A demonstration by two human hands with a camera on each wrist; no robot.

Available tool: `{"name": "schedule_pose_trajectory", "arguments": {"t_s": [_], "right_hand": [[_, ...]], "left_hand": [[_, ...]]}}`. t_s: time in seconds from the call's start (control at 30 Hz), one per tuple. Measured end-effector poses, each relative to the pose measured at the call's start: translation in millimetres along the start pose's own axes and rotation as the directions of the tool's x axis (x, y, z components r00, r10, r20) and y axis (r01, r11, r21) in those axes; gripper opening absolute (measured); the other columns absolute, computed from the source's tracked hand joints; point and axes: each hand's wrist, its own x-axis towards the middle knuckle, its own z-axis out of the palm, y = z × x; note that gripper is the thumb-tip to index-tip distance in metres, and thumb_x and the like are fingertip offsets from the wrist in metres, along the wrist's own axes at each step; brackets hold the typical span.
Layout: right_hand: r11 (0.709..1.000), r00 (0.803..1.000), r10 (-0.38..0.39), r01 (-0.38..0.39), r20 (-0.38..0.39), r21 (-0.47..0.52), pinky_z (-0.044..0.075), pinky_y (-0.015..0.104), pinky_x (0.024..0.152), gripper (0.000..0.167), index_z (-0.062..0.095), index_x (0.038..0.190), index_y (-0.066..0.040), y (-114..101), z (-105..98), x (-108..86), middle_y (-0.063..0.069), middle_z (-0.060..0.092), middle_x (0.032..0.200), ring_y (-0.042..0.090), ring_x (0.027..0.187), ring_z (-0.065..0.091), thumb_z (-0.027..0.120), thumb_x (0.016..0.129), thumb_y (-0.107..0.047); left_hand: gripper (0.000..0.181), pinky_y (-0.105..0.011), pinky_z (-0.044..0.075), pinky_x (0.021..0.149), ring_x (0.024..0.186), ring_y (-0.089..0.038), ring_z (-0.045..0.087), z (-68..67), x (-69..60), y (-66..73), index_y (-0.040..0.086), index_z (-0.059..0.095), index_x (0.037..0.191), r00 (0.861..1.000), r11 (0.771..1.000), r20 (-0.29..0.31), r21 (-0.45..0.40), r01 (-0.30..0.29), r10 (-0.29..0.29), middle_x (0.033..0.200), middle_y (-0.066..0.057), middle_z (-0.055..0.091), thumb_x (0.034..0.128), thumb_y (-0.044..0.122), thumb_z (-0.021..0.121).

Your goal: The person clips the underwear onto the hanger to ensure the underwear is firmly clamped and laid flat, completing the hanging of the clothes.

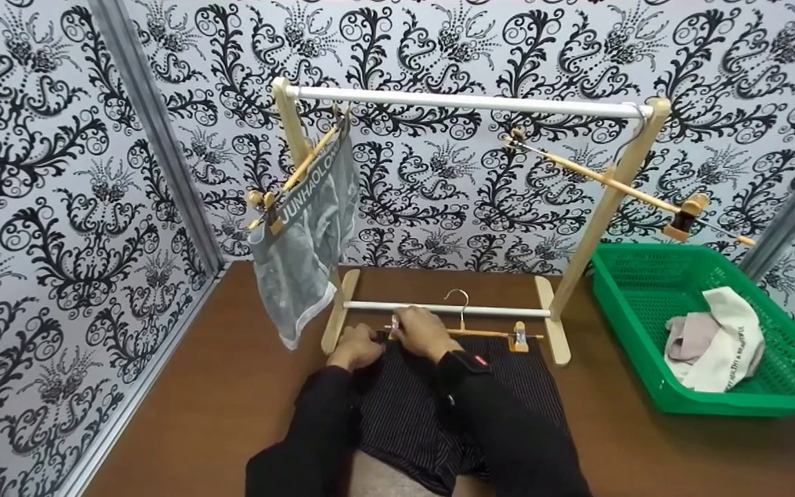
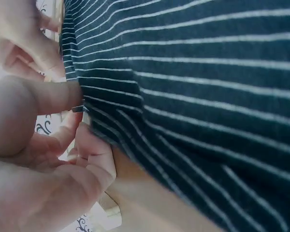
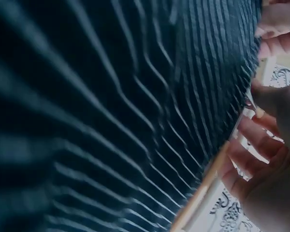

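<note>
Your left hand (image 1: 358, 347) pinches black cloth shorts with thin white stripes (image 1: 401, 407); your right hand (image 1: 426, 333) grips a clip (image 1: 395, 324) (shiny) of the slender wooden hanger (image 1: 486, 333).

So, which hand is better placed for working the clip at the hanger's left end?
Probably the right hand: it grips that clip, while the left hand pinches the striped shorts at their top edge.

Table (image 1: 204, 407): shorts (image 1: 404, 414) before the rack (image 1: 587, 241), a hanger (image 1: 487, 334) along their rear edge. Rack near the table's back edge; from its top bar (image 1: 466, 101) hang a garment (image 1: 308, 241), left, and another hanger (image 1: 646, 197), right. Basket (image 1: 749, 405) toward the right edge, cloths (image 1: 735, 345) within.
</note>
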Motion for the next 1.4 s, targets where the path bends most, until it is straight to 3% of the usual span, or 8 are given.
{"name": "schedule_pose_trajectory", "arguments": {"t_s": [0.2, 0.37, 0.5, 0.73, 0.97, 1.13, 1.23, 1.4], "right_hand": [[1.0, 1.0, 0.021, -0.021, -0.011, 0.014, 0.054, 0.053, 0.074, 0.012, 0.065, 0.092, -0.004, 0.1, 3.6, -2.2, 0.012, 0.069, 0.087, 0.037, 0.087, 0.068, 0.075, 0.088, -0.009], [1.0, 0.999, 0.017, -0.016, -0.034, 0.01, 0.054, 0.054, 0.074, 0.013, 0.065, 0.092, -0.004, -0.4, 8.4, -2.6, 0.013, 0.069, 0.086, 0.038, 0.087, 0.069, 0.076, 0.088, -0.011], [0.999, 0.999, 0.033, -0.033, -0.033, 0.013, 0.055, 0.053, 0.074, 0.014, 0.065, 0.092, -0.004, -1.8, 12.2, -4.7, 0.011, 0.068, 0.086, 0.036, 0.088, 0.069, 0.077, 0.088, -0.012], [0.994, 0.999, 0.04, -0.043, 0.029, 0.105, 0.053, 0.051, 0.08, 0.027, 0.062, 0.107, 0.0, -2.2, 7.1, -1.7, 0.015, 0.068, 0.092, 0.036, 0.09, 0.067, 0.078, 0.086, -0.008], [0.954, 0.991, 0.073, -0.101, 0.11, 0.283, 0.051, 0.048, 0.093, 0.047, 0.064, 0.121, 0.003, 3.4, -10.0, 11.4, 0.016, 0.071, 0.105, 0.033, 0.1, 0.066, 0.084, 0.079, -0.004], [0.948, 0.991, 0.046, -0.082, 0.122, 0.307, 0.052, 0.046, 0.094, 0.042, 0.069, 0.12, 0.006, 8.2, -24.3, 16.1, 0.015, 0.073, 0.106, 0.032, 0.102, 0.067, 0.081, 0.081, -0.005], [0.936, 0.992, 0.039, -0.08, 0.124, 0.344, 0.054, 0.041, 0.088, 0.037, 0.07, 0.119, 0.006, 9.7, -31.9, 18.1, 0.012, 0.074, 0.102, 0.025, 0.094, 0.068, 0.077, 0.086, -0.008], [0.917, 0.983, 0.018, -0.09, 0.184, 0.388, 0.05, 0.028, 0.072, 0.026, 0.074, 0.111, 0.001, 9.3, -39.9, 19.9, 0.004, 0.073, 0.087, 0.01, 0.075, 0.059, 0.074, 0.093, -0.016]], "left_hand": [[0.03, -0.052, 0.047, 0.089, 0.104, -0.042, 0.061, 2.3, 2.4, 4.1, 0.001, 0.073, 0.082, 0.999, 0.999, -0.017, 0.021, 0.031, -0.03, 0.11, -0.024, 0.069, 0.099, 0.021, 0.057], [0.034, -0.055, 0.035, 0.103, 0.121, -0.049, 0.049, 5.1, 0.9, 8.2, -0.009, 0.069, 0.103, 0.998, 0.998, -0.017, 0.033, 0.053, -0.052, 0.12, -0.03, 0.063, 0.1016, 0.02, 0.052], [0.039, -0.054, 0.032, 0.107, 0.125, -0.049, 0.042, 12.0, -1.1, 10.1, -0.014, 0.056, 0.122, 0.992, 0.992, -0.015, 0.028, 0.125, -0.124, 0.127, -0.033, 0.053, 0.103, 0.019, 0.051], [0.04, -0.055, 0.036, 0.106, 0.124, -0.05, 0.041, 13.7, -0.9, 6.6, -0.012, 0.053, 0.126, 0.991, 0.99, 0.005, 0.049, 0.136, -0.136, 0.129, -0.033, 0.047, 0.0923, 0.009, 0.059], [0.047, -0.057, 0.035, 0.107, 0.126, -0.049, 0.04, 7.2, -1.5, 3.9, -0.007, 0.054, 0.132, 0.99, 0.994, 0.079, -0.002, 0.114, -0.113, 0.135, -0.03, 0.046, 0.0851, 0.002, 0.056], [0.024, -0.053, 0.041, 0.098, 0.111, -0.044, 0.054, 7.4, -0.9, 2.6, -0.003, 0.069, 0.106, 0.998, 0.996, 0.011, -0.066, 0.06, -0.06, 0.118, -0.023, 0.064, 0.0874, 0.009, 0.06], [0.017, -0.049, 0.045, 0.089, 0.099, -0.037, 0.06, 8.1, -0.2, 1.1, -0.001, 0.066, 0.086, 0.998, 0.992, -0.05, -0.12, 0.032, -0.038, 0.099, -0.016, 0.069, 0.0939, 0.013, 0.059], [0.013, -0.045, 0.05, 0.085, 0.094, -0.033, 0.062, 7.0, -2.5, -2.4, -0.005, 0.064, 0.094, 0.991, 0.972, -0.123, -0.235, 0.012, -0.042, 0.096, -0.016, 0.066, 0.095, 0.007, 0.061]]}}
